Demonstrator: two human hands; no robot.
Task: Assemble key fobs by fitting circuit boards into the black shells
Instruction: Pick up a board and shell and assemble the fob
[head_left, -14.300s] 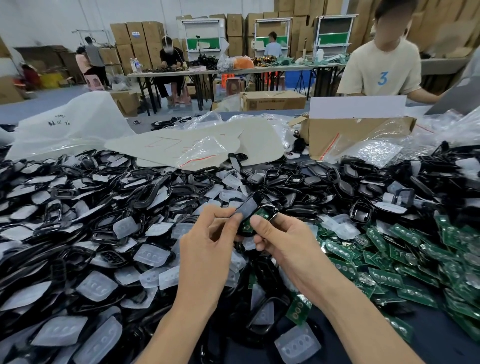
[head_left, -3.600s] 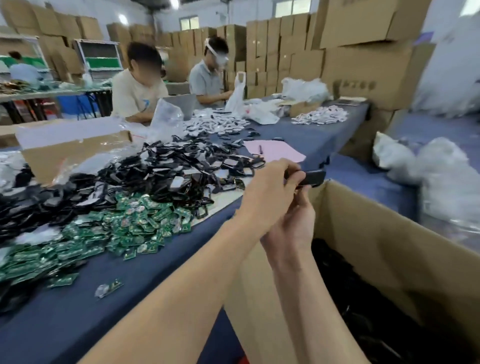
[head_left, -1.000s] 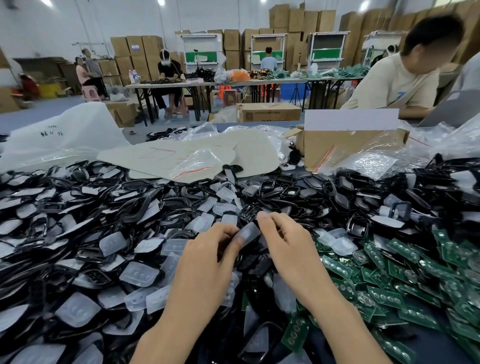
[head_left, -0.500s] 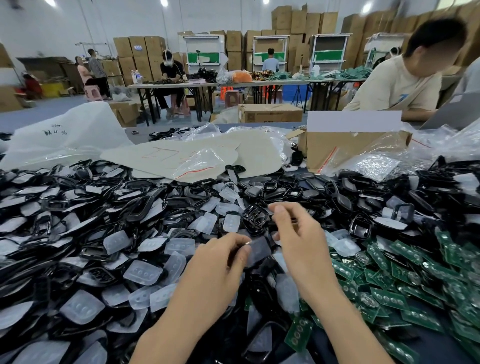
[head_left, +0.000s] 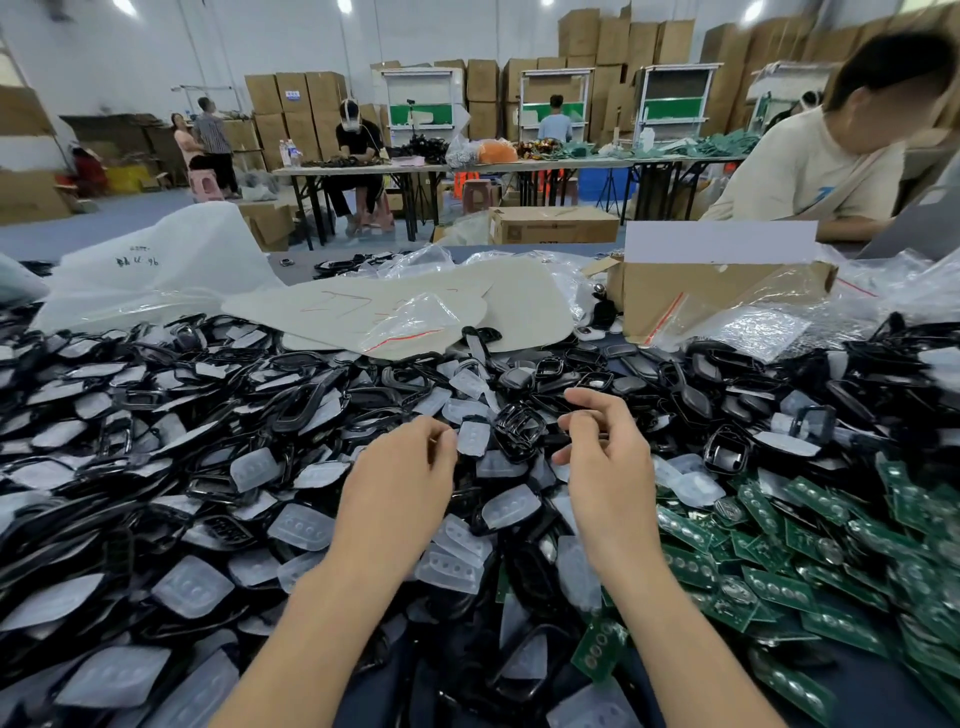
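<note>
Hovering over loose stock, no fob in hand; the step appears to be selection of the next parts.

- Left hand (head_left: 400, 483): low above the heap, fingers curled, thumb and forefinger meeting just beside a translucent rubber button pad (head_left: 472, 438). Whether its grip pinches the pad's edge cannot be told.
- Right hand (head_left: 608, 467): fingers loosely bent, grip slack and holding nothing, forefinger reaching forward as if choosing.
- Glossy black plastic shell frame (head_left: 519, 431): lies on the heap between the two hands, touched by neither. Probably the next pick.
- Black key-fob shells (head_left: 208, 415): an unsorted heap across the left and centre of the dark blue desk (head_left: 878, 699), mixed with pads, within reach of either hand.
- Green circuit boards (head_left: 779, 545): a loose drift at the right, near the right hand, probably so that hand can feed boards.
- Brown cardboard box (head_left: 717, 291) and clear plastic bags (head_left: 753, 327): behind the heap, probably supply packaging.
</note>
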